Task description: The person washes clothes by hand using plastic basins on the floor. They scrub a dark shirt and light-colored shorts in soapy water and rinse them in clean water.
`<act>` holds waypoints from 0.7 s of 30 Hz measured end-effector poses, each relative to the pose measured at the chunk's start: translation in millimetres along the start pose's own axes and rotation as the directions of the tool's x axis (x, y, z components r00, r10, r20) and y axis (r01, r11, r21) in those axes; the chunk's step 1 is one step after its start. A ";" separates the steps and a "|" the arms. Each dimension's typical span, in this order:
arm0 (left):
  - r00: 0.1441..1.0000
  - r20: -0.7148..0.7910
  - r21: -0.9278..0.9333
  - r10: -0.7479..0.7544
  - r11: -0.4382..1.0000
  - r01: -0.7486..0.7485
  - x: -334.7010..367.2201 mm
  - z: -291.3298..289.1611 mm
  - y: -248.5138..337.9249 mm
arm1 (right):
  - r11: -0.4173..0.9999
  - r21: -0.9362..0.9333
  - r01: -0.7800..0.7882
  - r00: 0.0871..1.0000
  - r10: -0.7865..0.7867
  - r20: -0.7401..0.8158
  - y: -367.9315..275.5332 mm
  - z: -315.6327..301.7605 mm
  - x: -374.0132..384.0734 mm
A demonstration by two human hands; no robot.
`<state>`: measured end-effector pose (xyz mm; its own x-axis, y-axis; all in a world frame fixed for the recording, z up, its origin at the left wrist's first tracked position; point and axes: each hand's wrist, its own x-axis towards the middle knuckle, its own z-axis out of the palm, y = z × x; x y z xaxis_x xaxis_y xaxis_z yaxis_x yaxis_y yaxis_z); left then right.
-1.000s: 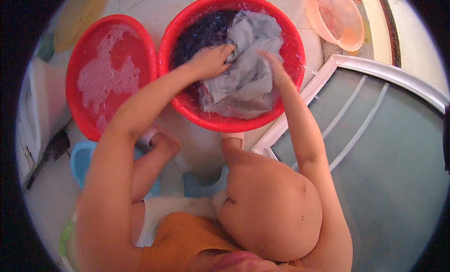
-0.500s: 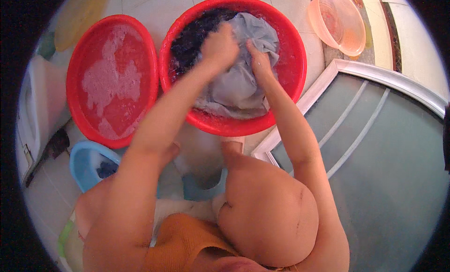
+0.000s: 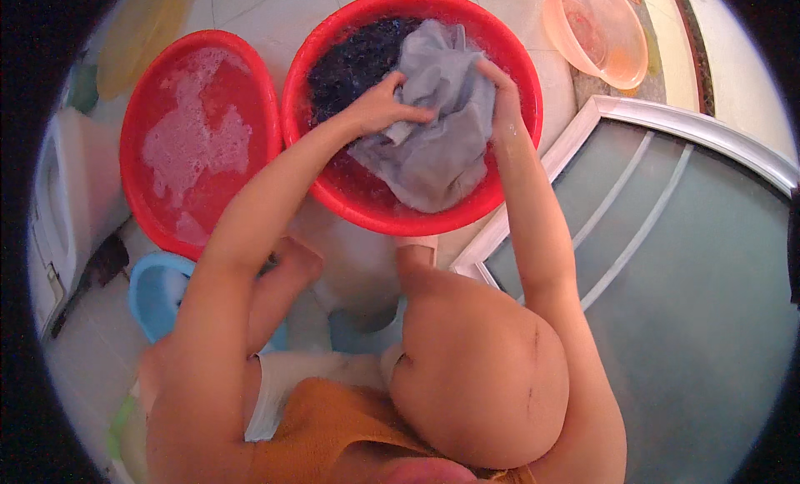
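A wet grey garment point(image 3: 450, 146) lies bunched in the large red basin point(image 3: 531, 67), over water and beside a mass of dark cloth point(image 3: 354, 71) at the basin's left. My left hand point(image 3: 385, 105) has the grey cloth's left side between its thumb and fingers, with the thumb stretched across a fold. On the opposite edge, my right hand point(image 3: 505, 105) curls its fingers over the cloth; part of its grip is turned out of sight. Both hands are closed on the same garment.
A second red basin point(image 3: 271, 134) with suds stands at left. Below it is a light blue basin point(image 3: 154, 292), partly behind my left arm. A peach plastic basin point(image 3: 596, 38) sits far right, and a framed glass panel point(image 3: 667, 267) lies along the right.
My hands have moved apart, the left slightly down and left, the right out to the garment's right edge. The grey cloth is more gathered, and more dark cloth shows beside it.
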<state>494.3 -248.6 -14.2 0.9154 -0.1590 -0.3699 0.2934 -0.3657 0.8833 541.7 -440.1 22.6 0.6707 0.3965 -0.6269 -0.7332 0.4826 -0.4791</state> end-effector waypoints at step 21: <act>0.909 -0.233 0.441 0.347 0.871 -0.219 -65.5 74.9 108.0 | 0.971 -0.167 0.169 0.965 -0.198 -0.175 87.1 -37.0 47.7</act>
<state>445.4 -346.4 83.8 0.9976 -0.0579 0.0370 -0.0668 -0.6875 0.7231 505.6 -408.0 -71.7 0.7721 0.1509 -0.6173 -0.6178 0.4054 -0.6738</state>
